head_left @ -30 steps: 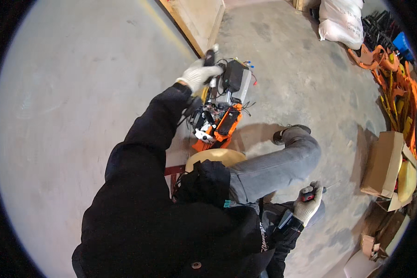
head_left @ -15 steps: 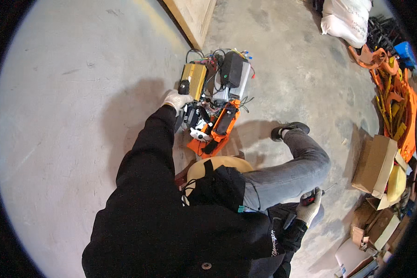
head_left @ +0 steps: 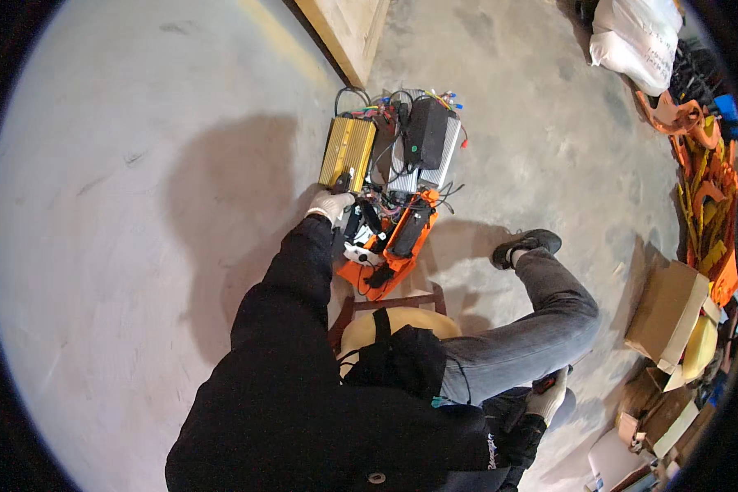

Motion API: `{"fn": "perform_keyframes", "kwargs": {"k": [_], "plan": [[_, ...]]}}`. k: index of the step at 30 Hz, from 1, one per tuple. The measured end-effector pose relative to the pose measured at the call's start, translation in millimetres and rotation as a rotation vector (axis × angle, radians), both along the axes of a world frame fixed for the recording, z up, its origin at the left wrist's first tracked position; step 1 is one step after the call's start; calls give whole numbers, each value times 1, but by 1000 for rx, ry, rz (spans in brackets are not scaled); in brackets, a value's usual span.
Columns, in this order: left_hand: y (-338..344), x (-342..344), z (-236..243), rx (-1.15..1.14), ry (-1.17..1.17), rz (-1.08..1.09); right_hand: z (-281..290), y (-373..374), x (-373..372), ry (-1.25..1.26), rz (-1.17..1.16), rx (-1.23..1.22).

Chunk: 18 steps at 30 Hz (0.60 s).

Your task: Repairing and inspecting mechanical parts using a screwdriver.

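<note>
My left hand (head_left: pixel 330 205), in a white knit glove, reaches to the pile of parts and is closed on a black part (head_left: pixel 341 182); its exact kind I cannot make out. Just beyond lies a gold finned metal box (head_left: pixel 348 150). To its right are a black box-shaped unit (head_left: pixel 427 133) and a silver finned box (head_left: pixel 444 156), with wires tangled among them. An orange shell (head_left: pixel 422 238) with a black insert sits nearer me. Beside my right leg, my gloved right hand (head_left: pixel 547 399) grips a red-and-black screwdriver (head_left: pixel 544 382), partly hidden by the leg.
A low stool with a pale yellow seat (head_left: pixel 410 320) stands before me. A wooden panel edge (head_left: pixel 354 41) rises behind the parts. Along the right lie an open cardboard box (head_left: pixel 666 312), orange and yellow plastic pieces (head_left: pixel 705 205) and a white sack (head_left: pixel 635 45).
My view has shifted, so the scene sits slightly right and lower. My left hand stays at the gold box's near end. The screwdriver has dropped partly behind my leg.
</note>
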<state>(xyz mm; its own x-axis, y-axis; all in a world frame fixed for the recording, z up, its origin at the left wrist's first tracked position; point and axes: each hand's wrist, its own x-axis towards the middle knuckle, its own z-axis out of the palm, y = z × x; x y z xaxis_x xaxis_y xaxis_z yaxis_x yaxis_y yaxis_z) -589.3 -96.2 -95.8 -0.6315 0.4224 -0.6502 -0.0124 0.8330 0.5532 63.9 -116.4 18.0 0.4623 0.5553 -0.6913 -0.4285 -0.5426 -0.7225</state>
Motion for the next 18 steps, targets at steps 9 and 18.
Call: {"fn": "perform_keyframes", "kwargs": {"k": [9, 18], "plan": [[24, -32, -36, 155, 74, 201, -23, -9, 37, -344, 430, -241], [13, -24, -74, -58, 249, 166, -36, -11, 51, -1169, 1309, -40]]}}
